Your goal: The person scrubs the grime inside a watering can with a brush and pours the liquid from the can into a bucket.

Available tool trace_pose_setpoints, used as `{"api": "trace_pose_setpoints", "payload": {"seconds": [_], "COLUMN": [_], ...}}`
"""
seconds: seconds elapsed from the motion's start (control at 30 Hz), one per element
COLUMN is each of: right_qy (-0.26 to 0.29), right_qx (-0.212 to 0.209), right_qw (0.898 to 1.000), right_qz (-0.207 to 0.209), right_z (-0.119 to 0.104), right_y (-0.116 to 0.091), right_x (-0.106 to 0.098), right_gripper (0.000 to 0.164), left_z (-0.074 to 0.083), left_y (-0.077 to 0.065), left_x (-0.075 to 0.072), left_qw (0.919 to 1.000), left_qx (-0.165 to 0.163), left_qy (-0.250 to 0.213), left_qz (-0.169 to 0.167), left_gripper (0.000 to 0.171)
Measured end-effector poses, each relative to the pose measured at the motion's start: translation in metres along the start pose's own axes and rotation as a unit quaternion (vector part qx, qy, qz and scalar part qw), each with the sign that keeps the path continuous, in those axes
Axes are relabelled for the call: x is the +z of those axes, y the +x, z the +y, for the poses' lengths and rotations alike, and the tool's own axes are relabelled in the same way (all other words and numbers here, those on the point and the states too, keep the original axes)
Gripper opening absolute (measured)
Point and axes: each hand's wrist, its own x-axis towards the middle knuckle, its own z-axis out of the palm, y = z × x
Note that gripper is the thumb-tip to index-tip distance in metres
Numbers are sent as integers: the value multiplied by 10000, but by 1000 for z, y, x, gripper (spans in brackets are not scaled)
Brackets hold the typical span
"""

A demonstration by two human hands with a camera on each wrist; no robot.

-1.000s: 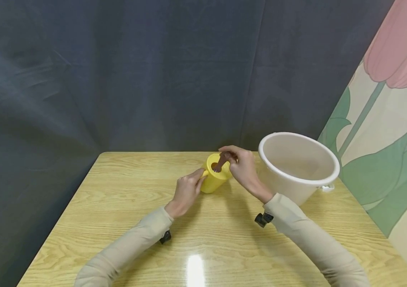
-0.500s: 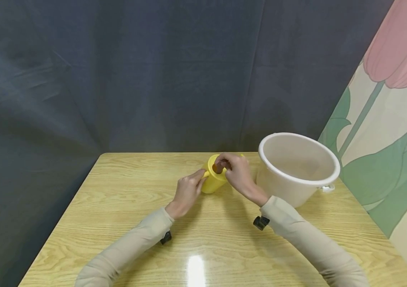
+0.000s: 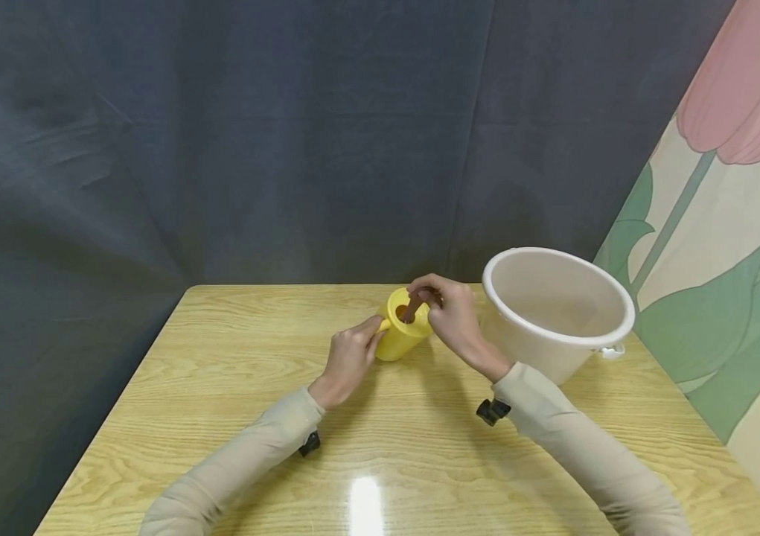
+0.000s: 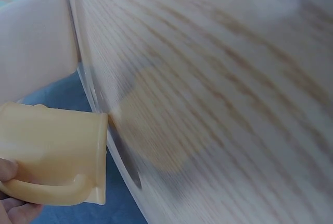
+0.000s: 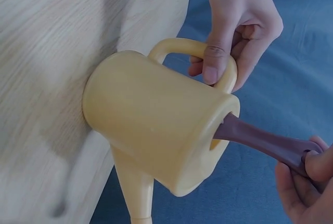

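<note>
On the wooden table, a yellow watering can (image 3: 398, 344) stands near the back edge. My left hand (image 3: 347, 356) grips its looped handle, thumb pressed on top of it in the right wrist view. With thumb and fingers my right hand (image 3: 456, 316) pinches the end of a brown plastic tool (image 5: 260, 138) with a slim handle. The tool slants down into the can's round top opening, so its working end is mostly hidden inside. The can's spout (image 5: 134, 187) points away from the left hand, toward the bucket side.
Just right of the right hand stands a large white bucket (image 3: 500, 327), its mouth facing up. A dark curtain (image 3: 326, 149) hangs behind the table's back edge (image 3: 286, 284). A wall with painted tulips (image 3: 701, 298) rises on the right.
The right hand dipped to the watering can's opening with the brown tool, then rose back, showing more of the tool again. The left hand and the can stayed put.
</note>
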Motion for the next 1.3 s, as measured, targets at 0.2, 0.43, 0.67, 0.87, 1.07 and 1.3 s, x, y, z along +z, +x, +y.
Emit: {"api": "trace_pose_setpoints", "payload": {"seconds": [0.2,0.43,0.67,0.87,1.07,1.3], "right_qy": [-244,-745,-803,-700,-733,-788], "right_qx": [7,11,58,-136,-430,-601], "right_qw": [9997,9965,9958,9974,9958,9925], "right_qz": [47,-367,-440,-61,352,713], "right_z": [2,5,6,7,9,8], "right_y": [-1,-4,-5,-5,-5,-5], "right_x": [0,4,4,1,0,-1], "right_gripper": [27,31,31,31,28,30], "left_z": [0,0,1,1,0,0], "left_y": [0,0,0,0,0,0], "left_x": [0,-1,0,0,1,1], "left_qw": [10000,10000,10000,10000,10000,9999], "left_qx": [12,-5,-14,-49,-66,-98], "left_qy": [7,55,32,8,-12,8], "left_qz": [27,13,-35,-23,-19,-27], "left_gripper": [7,6,7,5,7,6]}}
